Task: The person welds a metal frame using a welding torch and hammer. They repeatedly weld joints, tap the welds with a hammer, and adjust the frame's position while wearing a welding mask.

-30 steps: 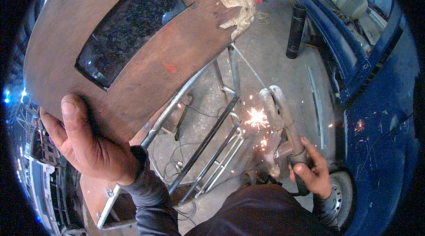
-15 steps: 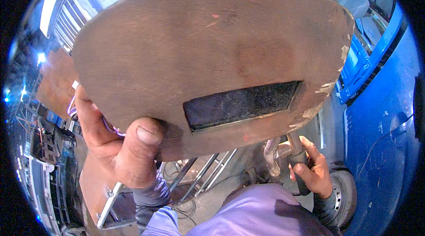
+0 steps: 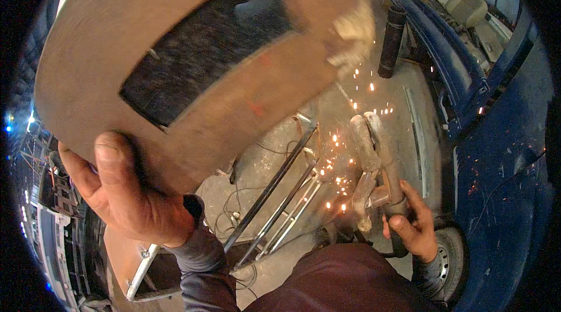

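Workshop floor: grey concrete, scuffed and speckled, bending toward the fisheye rim. Dark blue vehicle bodywork fills the right side; a tyre sits low beside it. A black upright cylinder stands near the bodywork, upper right. A thin metal strip lies lengthwise on the floor below it.

Welding shield at upper left, in front of the wearer: brown, matt, fibrous-looking board, with a dark rectangular viewing window let into it. Pale, ragged patches along its right edge; blurred, material uncertain.

Left hand partly closed at the shield's lower left: thumb laid on the brown face, fingers going behind the edge, their tips hidden. Right hand curled around the dark grip of a welding electrode holder, thumb on the near side, at right of centre. Holder is worn, tubular metal with two rounded prongs. A slim electrode runs from the prongs up toward the shield; its far end is out of sight.

Orange sparks scattered left of the holder. Tubular metal frame runs slantwise beneath, dark and silvery bars, with loose cables on the concrete at its left. Bare floor shows between holder and metal strip; shield and holder stand apart, the electrode bridging that gap in view.
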`<state>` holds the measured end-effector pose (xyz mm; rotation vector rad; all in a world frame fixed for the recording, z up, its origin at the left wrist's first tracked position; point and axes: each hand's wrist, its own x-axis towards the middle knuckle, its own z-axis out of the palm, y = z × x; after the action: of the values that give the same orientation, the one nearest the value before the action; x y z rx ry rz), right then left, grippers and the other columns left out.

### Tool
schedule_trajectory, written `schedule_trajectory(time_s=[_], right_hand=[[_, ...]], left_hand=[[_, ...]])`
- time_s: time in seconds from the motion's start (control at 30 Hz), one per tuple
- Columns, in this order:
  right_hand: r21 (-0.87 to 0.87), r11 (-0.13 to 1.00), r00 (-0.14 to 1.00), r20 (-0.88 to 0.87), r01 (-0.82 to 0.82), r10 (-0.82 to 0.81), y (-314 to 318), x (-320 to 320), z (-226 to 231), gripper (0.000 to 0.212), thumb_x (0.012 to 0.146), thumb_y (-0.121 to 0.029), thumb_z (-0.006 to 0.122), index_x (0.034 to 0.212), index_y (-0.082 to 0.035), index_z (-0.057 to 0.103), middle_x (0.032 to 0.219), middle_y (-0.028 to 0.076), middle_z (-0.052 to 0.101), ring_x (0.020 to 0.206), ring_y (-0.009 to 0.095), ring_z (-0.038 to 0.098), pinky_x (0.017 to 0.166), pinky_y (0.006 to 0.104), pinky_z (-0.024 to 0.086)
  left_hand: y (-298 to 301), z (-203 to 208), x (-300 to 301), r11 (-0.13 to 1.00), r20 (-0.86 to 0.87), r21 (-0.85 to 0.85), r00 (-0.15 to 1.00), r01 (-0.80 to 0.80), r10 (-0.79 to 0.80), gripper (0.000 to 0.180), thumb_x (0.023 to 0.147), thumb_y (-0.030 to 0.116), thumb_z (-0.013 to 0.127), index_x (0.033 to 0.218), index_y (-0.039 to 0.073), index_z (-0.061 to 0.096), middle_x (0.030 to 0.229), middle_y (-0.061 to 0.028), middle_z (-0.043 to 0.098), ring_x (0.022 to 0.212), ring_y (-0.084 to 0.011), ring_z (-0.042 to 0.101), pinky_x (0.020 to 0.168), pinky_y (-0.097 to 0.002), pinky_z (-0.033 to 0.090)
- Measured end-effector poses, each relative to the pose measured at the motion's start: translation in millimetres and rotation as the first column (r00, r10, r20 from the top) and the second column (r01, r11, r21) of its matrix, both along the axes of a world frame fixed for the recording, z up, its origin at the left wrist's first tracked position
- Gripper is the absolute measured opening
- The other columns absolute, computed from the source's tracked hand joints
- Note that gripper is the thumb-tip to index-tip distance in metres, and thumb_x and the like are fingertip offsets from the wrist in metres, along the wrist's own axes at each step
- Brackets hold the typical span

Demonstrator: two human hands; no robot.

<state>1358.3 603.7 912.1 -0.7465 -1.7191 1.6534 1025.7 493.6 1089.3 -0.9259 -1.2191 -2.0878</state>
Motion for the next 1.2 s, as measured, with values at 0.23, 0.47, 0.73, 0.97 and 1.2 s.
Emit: schedule_trajectory(time_s=[0.23,0.47,0.73,0.97,1.2], right_hand=[[-0.052,0.999,1.000,0.023,-0.010,0.011,-0.5,0.4,-2.5,0.071,0.097,-0.019,0.071,0.154,0.003,0.037,0.113,0.015,0.067,0.072,0.016,0.065,0.066,0.0322,0.054],[-0.054,0.998,1.000,0.022,-0.018,0.019,-0.4,-2.4,-1.6,0.071,0.098,-0.020,0.071,0.154,0.004,0.036,0.107,0.014,0.068,0.071,0.015,0.065,0.066,0.0322,0.054],[-0.014,1.000,0.999,0.035,-0.003,0.003,-0.4,-3.4,-5.7,0.080,0.095,-0.032,0.075,0.158,-0.006,0.035,0.096,0.015,0.066,0.069,0.019,0.064,0.063,0.0340,0.053],[-0.018,0.999,0.998,0.054,-0.041,0.042,3.5,-7.7,-0.8,0.078,0.096,-0.035,0.074,0.158,-0.008,0.036,0.093,0.013,0.066,0.068,0.017,0.064,0.062,0.0322,0.053],[0.019,0.999,0.996,0.073,-0.048,0.046,5.9,-12.4,2.8,0.071,0.096,-0.030,0.071,0.154,-0.004,0.040,0.099,0.010,0.070,0.067,0.013,0.065,0.063,0.0305,0.054]], left_hand=[[-14.6,-2.3,-29.9,0.986,-0.086,0.041,0.983,-0.158,0.162,0.067,0.097,0.023,0.070,0.148,-0.010,0.043,0.131,-0.0202,0.062,0.119,-0.0260,0.061,0.102,-0.0394,0.051],[-17.0,-3.5,-30.5,0.987,-0.091,0.030,0.983,-0.158,0.160,0.067,0.094,0.025,0.072,0.149,-0.004,0.046,0.139,-0.0241,0.057,0.124,-0.0299,0.060,0.106,-0.0425,0.049],[-9.9,-5.7,-2.7,0.985,-0.063,-0.127,0.990,0.114,-0.123,0.072,0.092,0.026,0.072,0.152,-0.001,0.043,0.148,-0.0267,0.051,0.130,-0.0324,0.058,0.111,-0.0458,0.045],[-9.8,-16.4,15.3,0.863,0.009,-0.317,0.911,0.394,-0.413,0.085,0.084,0.026,0.082,0.152,0.001,0.037,0.135,-0.0127,0.059,0.122,-0.0233,0.057,0.108,-0.0386,0.040],[-15.6,-10.8,9.9,0.806,0.031,-0.404,0.888,0.432,-0.460,0.082,0.086,0.025,0.082,0.150,0.002,0.037,0.129,-0.0123,0.061,0.117,-0.0222,0.059,0.103,-0.0371,0.044]])
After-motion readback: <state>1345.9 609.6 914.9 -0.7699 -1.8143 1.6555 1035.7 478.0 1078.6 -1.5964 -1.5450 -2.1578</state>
